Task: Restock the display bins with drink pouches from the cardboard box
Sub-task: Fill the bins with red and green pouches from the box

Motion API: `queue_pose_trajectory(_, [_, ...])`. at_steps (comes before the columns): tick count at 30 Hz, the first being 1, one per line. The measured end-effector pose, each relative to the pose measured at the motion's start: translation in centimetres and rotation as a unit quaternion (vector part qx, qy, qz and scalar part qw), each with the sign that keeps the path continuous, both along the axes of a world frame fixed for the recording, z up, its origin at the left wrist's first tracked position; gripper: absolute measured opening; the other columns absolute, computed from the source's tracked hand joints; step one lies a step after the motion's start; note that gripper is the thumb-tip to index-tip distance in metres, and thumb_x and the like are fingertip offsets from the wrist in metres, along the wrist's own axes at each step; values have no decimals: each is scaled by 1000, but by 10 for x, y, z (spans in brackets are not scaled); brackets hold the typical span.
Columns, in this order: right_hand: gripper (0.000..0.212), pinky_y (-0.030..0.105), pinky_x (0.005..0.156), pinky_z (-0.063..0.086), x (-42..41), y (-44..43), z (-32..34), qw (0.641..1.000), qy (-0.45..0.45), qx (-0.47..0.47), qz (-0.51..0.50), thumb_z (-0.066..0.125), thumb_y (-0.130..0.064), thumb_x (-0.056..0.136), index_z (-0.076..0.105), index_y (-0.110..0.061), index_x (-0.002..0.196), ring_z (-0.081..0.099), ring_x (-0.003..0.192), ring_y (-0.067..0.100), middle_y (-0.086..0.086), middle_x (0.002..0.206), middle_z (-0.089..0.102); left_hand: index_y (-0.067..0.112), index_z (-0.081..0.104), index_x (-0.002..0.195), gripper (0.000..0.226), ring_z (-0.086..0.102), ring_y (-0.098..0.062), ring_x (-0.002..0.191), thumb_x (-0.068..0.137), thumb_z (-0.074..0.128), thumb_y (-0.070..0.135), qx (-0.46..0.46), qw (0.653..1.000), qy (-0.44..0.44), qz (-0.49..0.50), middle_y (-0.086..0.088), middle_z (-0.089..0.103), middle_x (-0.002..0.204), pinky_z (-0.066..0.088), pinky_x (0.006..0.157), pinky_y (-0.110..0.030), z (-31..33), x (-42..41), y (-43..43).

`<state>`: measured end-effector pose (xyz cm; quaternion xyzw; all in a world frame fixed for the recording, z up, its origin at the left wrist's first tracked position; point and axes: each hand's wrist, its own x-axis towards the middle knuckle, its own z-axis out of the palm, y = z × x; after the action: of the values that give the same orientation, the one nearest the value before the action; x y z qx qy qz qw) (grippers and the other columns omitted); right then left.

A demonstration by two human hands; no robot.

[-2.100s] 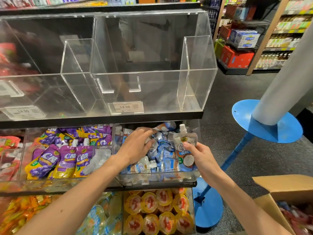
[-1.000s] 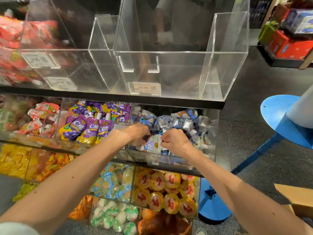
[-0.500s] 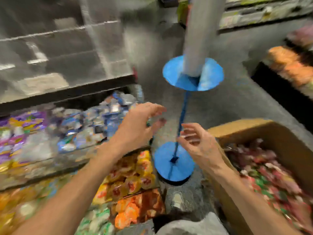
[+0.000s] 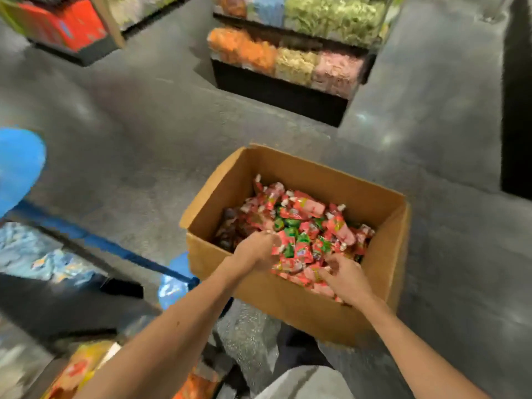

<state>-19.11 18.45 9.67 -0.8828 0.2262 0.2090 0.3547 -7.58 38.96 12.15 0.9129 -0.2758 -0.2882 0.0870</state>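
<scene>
- Red-and-green foil drink pouches (image 4: 305, 226) with white caps: loose heap inside the open brown cardboard box (image 4: 288, 306). None is lifted clear of it.
- The box sits on the grey speckled floor (image 4: 144, 125) in front of the person, top open.
- Left hand (image 4: 254, 250): inside the box at the near-left of the heap, fingers curled down among the pouches. It's blurred, so I cannot tell if it has closed on one.
- Right hand (image 4: 345, 279): just past the near wall, fingers half bent and spread, tips touching pouches. Cannot tell if it grips anything either.
- Step, my read: pick-up at the box, start of a load. Nothing is on its way to a bin yet.
- Next move needs both hands to close on a bunch and lift it over the rim without snagging caps. Then swing left to the clear display bins (image 4: 34, 246) at the frame's left edge.
- Pouches look slick and floppy, so a big handful will likely shed a few.
- Counts: one box, two hands. Pouches are too many and too smeared to count: dozens at a guess, mostly red, some green.
- Bins: only a blurred sliver shows, number unclear.
- Further out: a blue disc-topped stand (image 4: 20, 168) on the left and a low black-based shelf unit (image 4: 276, 93) of bagged snacks across the aisle.
</scene>
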Motion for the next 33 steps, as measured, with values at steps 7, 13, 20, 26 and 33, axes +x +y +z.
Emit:
queue_pose_trajectory(7, [55,37,98,46,57,-36,-92,990,140,21,-8,66,-34,92,47,-16,140,55,120,25,7,139,54,23,45,143,63,49,-32,129,86,69,39,88,983,147,72,-10,55,137,43,103,-44,-109,49,-35])
queue_pose_trajectory(13, [68,40,106,43,107,-39,-152,982,179,57,-22,65,-33,93,36,-14,151,51,129,30,12,144,51,28,36,146,73,42,-34,130,85,69,50,112,985,125,34,-11,45,136,42,102,-47,-176,67,-56])
queue_pose_trajectory(20, [74,40,101,47,129,-22,-195,953,244,122,-135,77,-31,85,39,-12,146,54,125,30,12,142,53,31,14,152,95,35,-38,132,80,66,66,222,965,133,-39,-18,29,150,35,106,-45,-220,53,-66])
queue_pose_trajectory(26, [75,43,102,46,135,-5,-210,945,238,85,-209,76,-47,81,47,-11,140,53,125,32,9,138,55,24,21,137,59,49,-31,110,94,58,39,230,969,57,-77,-13,46,128,41,94,-42,-228,45,-71])
queue_pose_trajectory(33, [51,40,89,49,160,-3,-204,940,266,86,-197,72,-39,85,57,-9,123,61,107,31,9,122,63,24,28,145,50,50,-33,120,101,52,27,179,967,95,-155,-17,47,134,45,98,-43,-231,59,-60])
